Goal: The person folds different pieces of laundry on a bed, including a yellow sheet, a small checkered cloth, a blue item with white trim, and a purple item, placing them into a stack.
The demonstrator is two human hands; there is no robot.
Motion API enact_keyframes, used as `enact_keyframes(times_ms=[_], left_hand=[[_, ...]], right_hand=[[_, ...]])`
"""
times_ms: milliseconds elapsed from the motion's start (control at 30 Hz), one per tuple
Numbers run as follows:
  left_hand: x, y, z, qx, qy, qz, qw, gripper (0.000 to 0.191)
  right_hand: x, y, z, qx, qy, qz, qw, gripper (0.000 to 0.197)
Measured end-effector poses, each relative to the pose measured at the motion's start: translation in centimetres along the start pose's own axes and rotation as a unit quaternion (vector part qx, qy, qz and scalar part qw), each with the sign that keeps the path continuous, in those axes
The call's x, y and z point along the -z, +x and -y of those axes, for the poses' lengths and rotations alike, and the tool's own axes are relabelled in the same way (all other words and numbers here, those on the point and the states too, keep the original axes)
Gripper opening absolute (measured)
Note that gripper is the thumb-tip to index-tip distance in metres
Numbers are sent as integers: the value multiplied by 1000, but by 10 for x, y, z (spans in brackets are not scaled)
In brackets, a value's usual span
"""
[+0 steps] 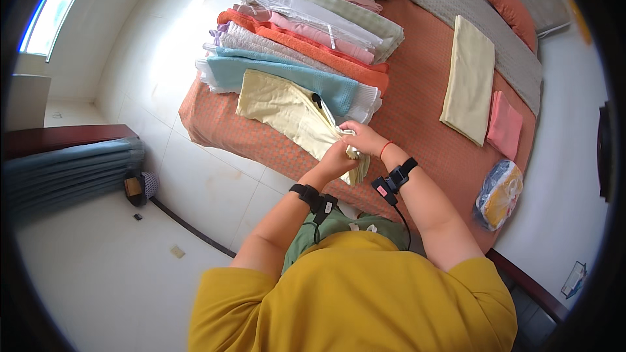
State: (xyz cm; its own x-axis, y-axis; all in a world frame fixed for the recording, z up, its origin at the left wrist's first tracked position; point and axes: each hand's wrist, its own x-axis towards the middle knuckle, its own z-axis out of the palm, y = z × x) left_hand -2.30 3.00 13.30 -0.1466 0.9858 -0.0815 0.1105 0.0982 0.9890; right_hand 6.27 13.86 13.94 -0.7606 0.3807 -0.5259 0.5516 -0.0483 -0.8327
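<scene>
A pale yellow folded cloth [283,102] lies slantwise on the near left part of the bed, partly against a light blue folded blanket [293,78]. Both hands are at its right end. My left hand [337,160] grips the bunched layers from the near side, and my right hand [363,138], with a red cord at the wrist, pinches the edge just beyond. The hands are close together, and some fingertips are hidden in the folds. A small black object [317,100] rests at the cloth's far edge.
Folded blankets and sheets, among them an orange one [303,49], stand in a row across the bed [415,107]. At right lie a long cream cloth [469,78], a pink folded cloth [504,126] and a plastic-wrapped yellow bundle [500,195].
</scene>
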Motion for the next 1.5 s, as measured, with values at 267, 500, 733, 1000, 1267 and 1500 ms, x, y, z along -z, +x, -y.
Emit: enact_keyframes(times_ms=[267, 500, 733, 1000, 1267, 1500], left_hand=[[-40, 25, -15, 114, -7, 281, 953, 41], [-161, 51, -53, -13, 99, 426, 899, 22], [-269, 35, -52, 44, 3, 524, 851, 36], [-272, 38, 26, 524, -95, 112, 839, 54], [-283, 41, 66, 479, -166, -146, 850, 24], [-283, 86, 22, 305, -202, -135, 921, 16]], right_hand=[[37, -86, -24, -53, 5, -131, 990, 28], [86, -217, -100, -66, 130, -331, 932, 28], [121, -329, -227, -136, 93, -570, 805, 27], [140, -365, -338, -286, -6, -433, 855, 51], [158, -349, -373, -270, -262, -384, 843, 63], [170, -341, -383, -265, 30, -175, 948, 38]])
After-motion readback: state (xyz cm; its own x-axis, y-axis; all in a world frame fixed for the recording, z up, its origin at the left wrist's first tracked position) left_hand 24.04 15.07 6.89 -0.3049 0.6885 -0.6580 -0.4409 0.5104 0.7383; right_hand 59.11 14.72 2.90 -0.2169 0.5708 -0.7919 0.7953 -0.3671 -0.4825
